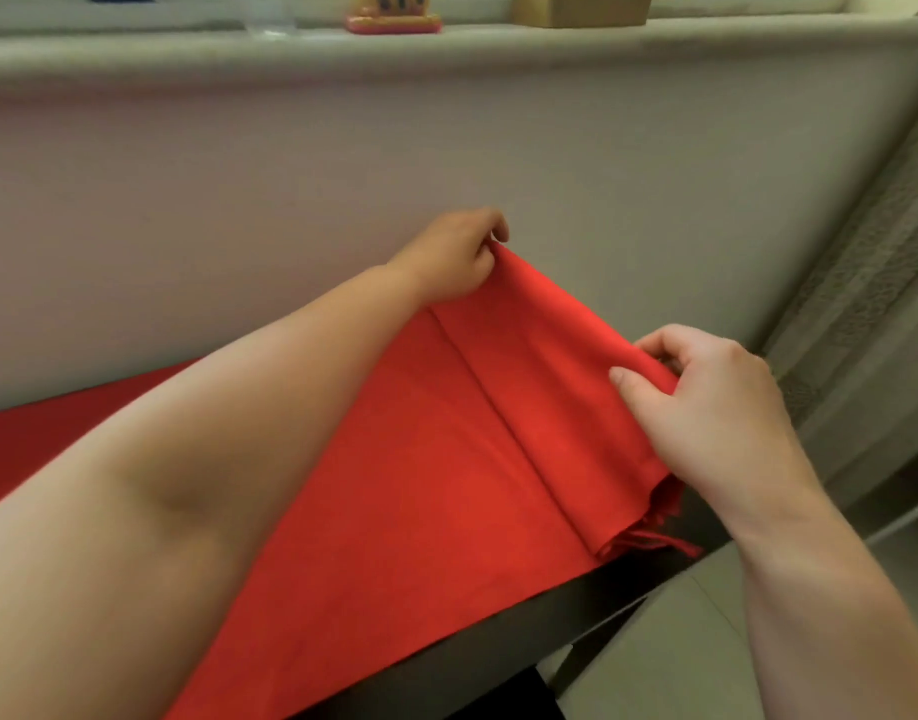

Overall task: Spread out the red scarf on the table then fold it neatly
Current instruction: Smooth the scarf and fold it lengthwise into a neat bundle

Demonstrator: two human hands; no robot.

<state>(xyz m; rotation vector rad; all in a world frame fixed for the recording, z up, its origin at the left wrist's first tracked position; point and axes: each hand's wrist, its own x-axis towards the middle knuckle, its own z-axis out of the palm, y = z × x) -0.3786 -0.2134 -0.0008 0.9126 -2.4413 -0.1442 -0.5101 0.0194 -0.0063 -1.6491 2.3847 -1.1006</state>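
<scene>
The red scarf (446, 459) lies along a dark table (524, 631), reaching from the left edge of view to the right end, where a folded layer lies on top with a crease running across it. My left hand (454, 259) pinches the far corner of that folded end, close to the wall. My right hand (706, 402) grips the near corner of the same edge, with the thumb on top of the cloth. Between the two hands the edge is held raised and taut. Red fringe (654, 537) hangs off the table's right end below my right hand.
A pale wall (342, 174) rises right behind the table, topped by a window sill (446, 44) with a yellow and red object, a clear container and a brown box. A patterned curtain (872, 252) hangs at the right. Grey floor lies below the table's edge.
</scene>
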